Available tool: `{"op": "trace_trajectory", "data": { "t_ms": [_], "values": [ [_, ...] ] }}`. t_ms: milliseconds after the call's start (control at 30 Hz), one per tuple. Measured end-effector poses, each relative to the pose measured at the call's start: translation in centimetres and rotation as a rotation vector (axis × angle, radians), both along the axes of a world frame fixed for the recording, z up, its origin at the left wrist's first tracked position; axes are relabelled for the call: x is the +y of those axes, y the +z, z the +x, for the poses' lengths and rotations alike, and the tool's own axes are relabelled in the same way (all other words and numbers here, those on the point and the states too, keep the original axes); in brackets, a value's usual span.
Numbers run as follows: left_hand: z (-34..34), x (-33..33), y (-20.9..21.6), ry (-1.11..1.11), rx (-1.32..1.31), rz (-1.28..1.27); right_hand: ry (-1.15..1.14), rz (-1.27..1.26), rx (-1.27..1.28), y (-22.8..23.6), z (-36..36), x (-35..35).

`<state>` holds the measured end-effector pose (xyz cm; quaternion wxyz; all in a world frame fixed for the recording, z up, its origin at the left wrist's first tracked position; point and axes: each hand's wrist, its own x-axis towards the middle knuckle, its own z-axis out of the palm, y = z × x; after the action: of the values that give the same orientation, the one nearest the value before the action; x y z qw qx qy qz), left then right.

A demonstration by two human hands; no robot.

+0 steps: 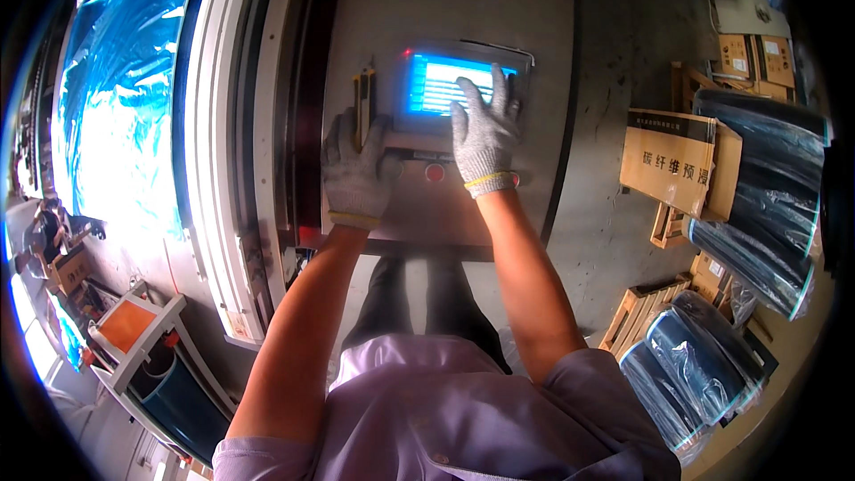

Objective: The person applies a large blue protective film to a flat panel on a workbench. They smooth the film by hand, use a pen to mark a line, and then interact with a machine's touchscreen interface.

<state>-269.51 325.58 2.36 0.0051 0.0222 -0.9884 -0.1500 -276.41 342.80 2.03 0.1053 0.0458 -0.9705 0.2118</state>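
A grey knit glove with a yellow cuff covers each of my hands. My left hand [356, 167] is at the left side of a grey control panel [378, 22], its fingers around a yellow and black utility knife [363, 105] that points away from me. Over the lit blue and white touchscreen [432, 80] is my right hand [485, 138], fingers spread and fingertips in front of the screen's right part. Whether they touch the glass I cannot tell. A red button [435, 173] sits below the screen, between my hands.
Left of the panel runs a long white machine rail [218, 125], with shiny blue film [120, 98] beyond it. A framed roll stand [134, 330] stands lower left. On the right are a cardboard box [663, 165], dark plastic-wrapped rolls [766, 178] and wooden pallets [637, 316].
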Motion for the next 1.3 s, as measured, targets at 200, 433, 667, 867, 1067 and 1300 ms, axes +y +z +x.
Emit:
{"op": "trace_trajectory", "data": {
  "t_ms": [200,433,667,867,1067,1300],
  "values": [
    [0.0,-0.1,-0.1,0.003,0.009,0.003,-0.032,-0.063,0.072,-0.6,0.2,0.6],
    [0.0,0.0,-0.1,0.005,0.007,0.020,-0.056,-0.073,0.155,0.0,1.5,3.3],
    [-0.1,-0.3,0.0,-0.011,0.027,0.029,0.179,-0.374,-0.020,-0.5,11.9,1.8],
    [0.6,-0.3,0.3,-0.014,0.024,0.029,0.230,-0.034,0.004,-2.2,14.3,1.4],
    [1.2,-0.3,1.0,-0.019,0.058,0.075,0.201,0.084,0.006,-1.8,14.9,1.0],
    [2.3,-1.4,0.0,0.054,0.148,0.034,0.143,0.091,-0.052,-3.9,16.0,0.4]
  ]
}}
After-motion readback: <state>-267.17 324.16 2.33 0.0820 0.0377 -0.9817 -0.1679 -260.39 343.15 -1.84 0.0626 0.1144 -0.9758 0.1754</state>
